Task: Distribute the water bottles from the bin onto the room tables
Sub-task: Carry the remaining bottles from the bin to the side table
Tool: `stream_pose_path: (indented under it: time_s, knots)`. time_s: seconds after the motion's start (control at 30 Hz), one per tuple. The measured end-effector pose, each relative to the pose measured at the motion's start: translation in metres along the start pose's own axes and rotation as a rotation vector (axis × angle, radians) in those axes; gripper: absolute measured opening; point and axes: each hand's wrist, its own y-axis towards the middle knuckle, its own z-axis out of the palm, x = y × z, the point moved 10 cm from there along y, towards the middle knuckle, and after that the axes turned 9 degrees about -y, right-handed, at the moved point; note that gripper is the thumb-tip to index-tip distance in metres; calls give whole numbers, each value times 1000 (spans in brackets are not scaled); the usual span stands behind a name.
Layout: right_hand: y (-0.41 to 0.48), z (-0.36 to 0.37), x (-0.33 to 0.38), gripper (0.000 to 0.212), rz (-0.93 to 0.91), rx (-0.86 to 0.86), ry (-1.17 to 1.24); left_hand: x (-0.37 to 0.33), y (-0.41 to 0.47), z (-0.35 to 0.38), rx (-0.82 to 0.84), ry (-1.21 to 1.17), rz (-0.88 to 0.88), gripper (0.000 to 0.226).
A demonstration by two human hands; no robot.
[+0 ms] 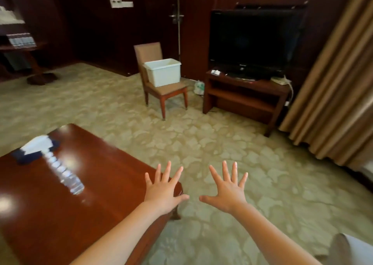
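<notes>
— Where's the bottle [64, 175] from our hands?
— On the table [60, 224], well left of our left hand [163, 192]. That hand and our right hand [228, 192] are spread wide, holding nothing.
— The bin [165, 74]?
— White, on the chair [149, 52] across the room. We can't see inside.
— And the bottle's look?
— Clear, ribbed and blurred, near a tissue box [36, 147].

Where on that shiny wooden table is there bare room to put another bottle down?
The table is bare between the water bottle and the left hand, and across the wide stretch in front of the bottle. Its far left end is taken by a blurred white-and-navy item.
</notes>
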Motion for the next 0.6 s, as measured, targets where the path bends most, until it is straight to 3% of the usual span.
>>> stream_pose_path:
  time_s: [0.3, 0.6]
  knots:
    - [143, -36, -58, 110, 130, 14, 27, -26, 177, -46, 68, 44, 109, 92]
    - [358, -70, -97, 109, 41, 18, -22, -34, 374, -85, 43, 5, 27, 92]
